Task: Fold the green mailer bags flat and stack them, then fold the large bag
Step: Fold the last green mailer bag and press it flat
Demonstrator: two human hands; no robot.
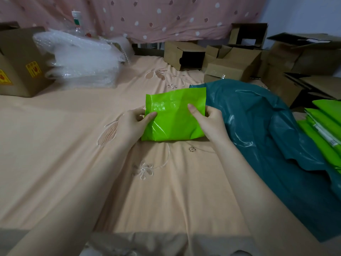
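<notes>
Right now both hands are on one green mailer (174, 117), held just above the sheet (73, 145) in the middle of the bed. The left hand (133, 124) pinches its left edge, thumb on top and fingers tucked behind; the right hand (208, 119) does the same on the right edge, thumb lying across the face. The mailer looks folded over already, though it is puffy and creased rather than flat.

To the right lies the big teal bag (267, 130), loose and rumpled, its near corner touching the mailer's right side. Beyond it, at the far right edge, sits the stack (324, 126) of green mailers, resting partly on the teal bag.

What worries me is the slick plastic. A thumb-and-finger pinch on each edge gives little hold, so I'd guess the fold could spring open once either hand lets go, above all with air trapped inside. The stack looks fanned and uneven, and since it sits on the slippery teal bag, setting another mailer on it carelessly might slide the lot. Pulling the teal bag out later could topple it too.

Boxes (230, 60) and bubble wrap (81, 58) crowd the far end of the bed.
</notes>
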